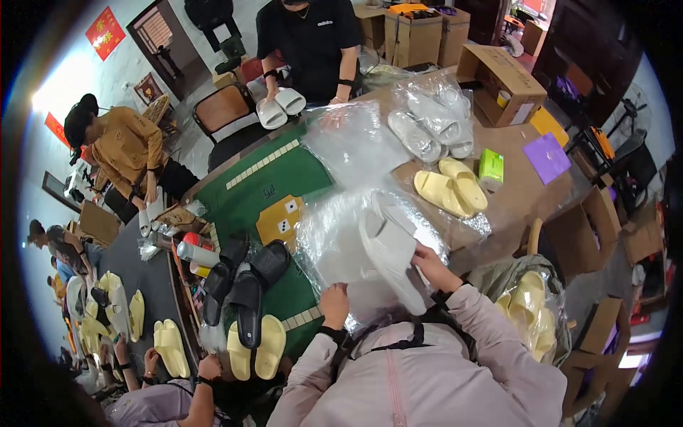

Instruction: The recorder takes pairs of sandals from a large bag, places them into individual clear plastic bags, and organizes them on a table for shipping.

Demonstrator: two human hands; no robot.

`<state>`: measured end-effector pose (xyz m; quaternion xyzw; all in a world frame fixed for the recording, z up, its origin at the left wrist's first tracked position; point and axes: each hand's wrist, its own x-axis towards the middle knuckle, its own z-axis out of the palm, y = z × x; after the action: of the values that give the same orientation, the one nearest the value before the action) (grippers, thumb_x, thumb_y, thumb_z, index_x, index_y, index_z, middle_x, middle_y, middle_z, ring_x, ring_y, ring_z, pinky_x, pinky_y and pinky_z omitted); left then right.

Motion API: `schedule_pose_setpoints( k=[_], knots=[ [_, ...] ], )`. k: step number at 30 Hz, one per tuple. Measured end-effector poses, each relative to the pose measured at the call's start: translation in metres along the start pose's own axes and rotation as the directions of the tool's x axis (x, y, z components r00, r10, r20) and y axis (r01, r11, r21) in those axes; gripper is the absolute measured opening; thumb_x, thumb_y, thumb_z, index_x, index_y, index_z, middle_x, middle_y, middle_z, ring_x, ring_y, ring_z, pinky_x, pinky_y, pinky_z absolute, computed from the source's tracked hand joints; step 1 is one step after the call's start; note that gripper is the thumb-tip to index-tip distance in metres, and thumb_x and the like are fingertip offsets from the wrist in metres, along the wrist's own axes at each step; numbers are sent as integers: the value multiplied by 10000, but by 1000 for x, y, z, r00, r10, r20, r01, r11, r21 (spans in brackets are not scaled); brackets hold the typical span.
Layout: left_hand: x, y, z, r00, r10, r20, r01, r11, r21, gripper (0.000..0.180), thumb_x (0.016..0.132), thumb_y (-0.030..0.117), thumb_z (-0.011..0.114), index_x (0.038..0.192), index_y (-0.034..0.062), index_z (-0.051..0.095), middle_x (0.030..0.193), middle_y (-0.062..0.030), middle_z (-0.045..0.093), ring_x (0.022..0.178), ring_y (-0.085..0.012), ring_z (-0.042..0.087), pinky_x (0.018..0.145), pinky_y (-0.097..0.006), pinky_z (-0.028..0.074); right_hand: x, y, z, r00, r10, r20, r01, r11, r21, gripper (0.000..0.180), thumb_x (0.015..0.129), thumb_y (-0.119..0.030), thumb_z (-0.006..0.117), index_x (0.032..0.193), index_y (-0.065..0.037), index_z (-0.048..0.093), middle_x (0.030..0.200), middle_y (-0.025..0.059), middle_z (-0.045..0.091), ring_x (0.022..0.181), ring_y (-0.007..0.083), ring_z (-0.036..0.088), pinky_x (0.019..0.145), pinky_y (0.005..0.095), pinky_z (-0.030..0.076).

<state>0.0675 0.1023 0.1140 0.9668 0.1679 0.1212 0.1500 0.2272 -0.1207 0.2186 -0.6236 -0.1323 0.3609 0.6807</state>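
Observation:
My right hand (pixel 435 269) grips a pair of white slide slippers (pixel 390 252), held upright at a slant over the table with their soles turned partly sideways. Beneath them lies a stack of clear plastic bags (pixel 331 238). At the near edge of those bags my left hand (pixel 334 306) is closed, its fingertips at the plastic; whether it pinches a bag is hard to make out. Black slides (pixel 247 292) rest to the left, beside pale yellow slides (pixel 270 346). Beyond my right hand sits another yellow pair (pixel 452 188) on the table.
Bagged white slippers (pixel 435 121), a green tissue pack (pixel 491 169) and an open cardboard box (pixel 506 78) stand at the far right. A sack of bagged yellow slides (pixel 528 306) is at my right. Across the table a person (pixel 309 35) handles white slides; others work on the left.

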Motion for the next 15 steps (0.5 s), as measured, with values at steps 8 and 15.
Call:
schedule_pose_setpoints(
  k=[8,15],
  knots=[
    [-55,-51,108,806,56,589,575,-311,-757,372,899,352,391,1125,69,478,1075,-60,559,1037,-200,508,936,-373,370,-38,-21,21,719,188,670,-181,980,-81,337,870,-93,474,1190,11,489,1274,48,431,1163,144,380,972,261,303],
    [-46,-32,82,952,-146,269,298,242,-923,330,821,269,510,1075,62,545,1091,-94,563,1037,-212,508,977,-410,257,-39,11,-9,605,388,696,-365,911,-191,364,896,-94,468,1246,0,446,1271,49,451,1133,128,400,965,240,304]
  ],
)
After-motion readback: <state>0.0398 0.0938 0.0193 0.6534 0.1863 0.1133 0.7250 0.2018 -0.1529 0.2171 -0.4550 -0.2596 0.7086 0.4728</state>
